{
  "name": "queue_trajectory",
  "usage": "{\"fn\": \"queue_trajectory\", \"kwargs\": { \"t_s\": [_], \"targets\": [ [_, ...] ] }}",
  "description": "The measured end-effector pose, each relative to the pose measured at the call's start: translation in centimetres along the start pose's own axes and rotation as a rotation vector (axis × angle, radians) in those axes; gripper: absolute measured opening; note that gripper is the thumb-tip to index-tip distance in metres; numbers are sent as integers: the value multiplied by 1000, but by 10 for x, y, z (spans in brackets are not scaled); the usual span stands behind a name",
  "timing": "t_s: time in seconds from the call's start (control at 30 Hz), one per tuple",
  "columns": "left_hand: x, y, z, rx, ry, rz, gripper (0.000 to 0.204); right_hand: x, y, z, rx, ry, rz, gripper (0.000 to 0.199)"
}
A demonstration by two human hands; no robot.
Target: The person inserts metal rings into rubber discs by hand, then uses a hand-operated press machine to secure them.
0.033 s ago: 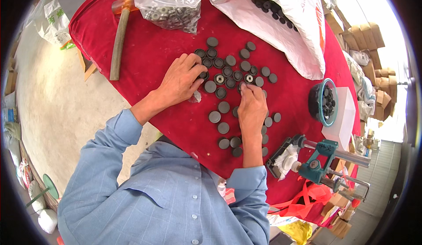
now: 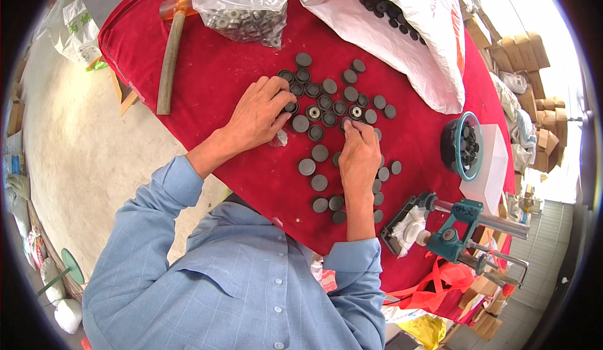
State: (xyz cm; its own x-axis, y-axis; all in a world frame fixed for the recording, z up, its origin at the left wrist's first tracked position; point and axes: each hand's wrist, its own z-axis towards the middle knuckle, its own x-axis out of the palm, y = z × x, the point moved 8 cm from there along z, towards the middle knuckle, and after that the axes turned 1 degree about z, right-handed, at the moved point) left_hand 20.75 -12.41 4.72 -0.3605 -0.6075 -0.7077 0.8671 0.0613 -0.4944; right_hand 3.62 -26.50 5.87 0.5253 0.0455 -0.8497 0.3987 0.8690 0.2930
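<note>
A person in a blue shirt bends over a red-covered table (image 2: pixel 207 74), both hands among a scatter of small dark round caps (image 2: pixel 326 102). The left hand (image 2: pixel 260 114) is curled, fingertips pinched on a cap at the cluster's left edge; the right hand (image 2: pixel 358 152) lies palm down, fingers narrowed onto pieces near the centre, though what sits under them cannot be made out. The caps look small, stiff and light, likely smooth enough to slide on the cloth, and best pinched by the rim between thumb and finger. A clear bag of metal rings (image 2: pixel 242 8), a white sack (image 2: pixel 402 30), a hammer (image 2: pixel 168 61), a dark tub of more caps (image 2: pixel 461 146) and a green hand press (image 2: pixel 455 227) stand around. The sack's contents are mostly hidden.
</note>
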Motion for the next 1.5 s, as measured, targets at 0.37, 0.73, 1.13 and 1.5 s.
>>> {"fn": "queue_trajectory", "kwargs": {
  "t_s": [0.37, 0.73, 1.13, 1.5],
  "targets": [
    [1, 1, -6, 41, -35, -79, 32, 4, 19, -24, -67, 94, -291, 57],
    [-58, 35, -34, -275, -355, -222, 32, 5, 11, -27, -40, 104, -258, 57],
    [-25, 4, -41, 0, -73, 48, 33, 0, 11, -16, -20, 163, -203, 50],
    [-19, -7, -48, 47, 60, 245, 41, 2, 39, -3, 55, 143, 10, 24]
  ]
}}
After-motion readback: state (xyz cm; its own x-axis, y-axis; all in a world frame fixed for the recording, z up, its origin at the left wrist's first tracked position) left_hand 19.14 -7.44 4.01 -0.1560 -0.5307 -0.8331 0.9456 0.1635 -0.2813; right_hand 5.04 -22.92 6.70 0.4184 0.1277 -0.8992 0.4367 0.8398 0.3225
